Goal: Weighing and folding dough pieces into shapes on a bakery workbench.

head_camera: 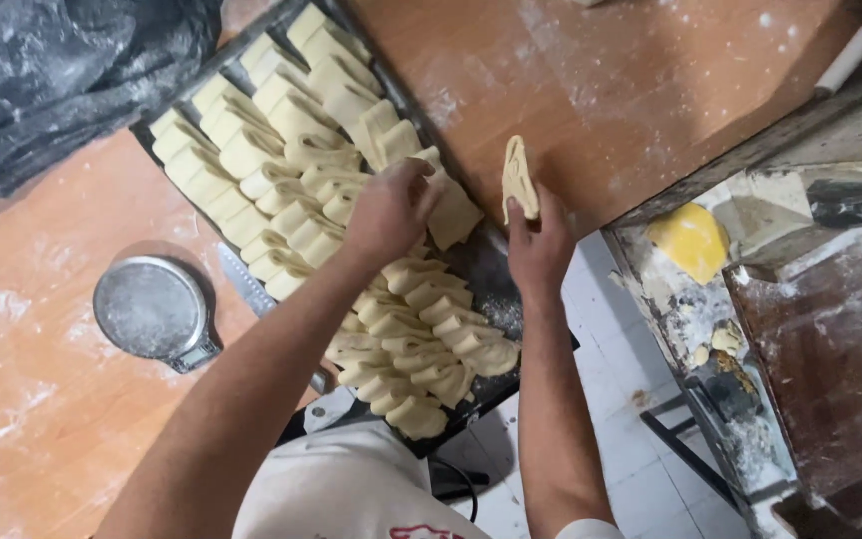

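Observation:
A dark baking tray (491, 289) lies on the floury wooden table, filled with rows of pale folded dough pieces (281, 150). My left hand (389, 208) reaches over the tray, its fingers closed on a dough piece (451, 215) near the tray's right edge. To the right of the tray, my right hand (539, 243) holds another folded dough piece (520, 178) upright just above the table.
A small round metal scale (150, 309) sits left of the tray, with a knife blade (243, 281) beside it. Black plastic sheeting (42, 70) lies at top left. A yellow scraper (690, 240) rests on a dough-crusted side bench, and a white rolling pin (850, 55) at top right.

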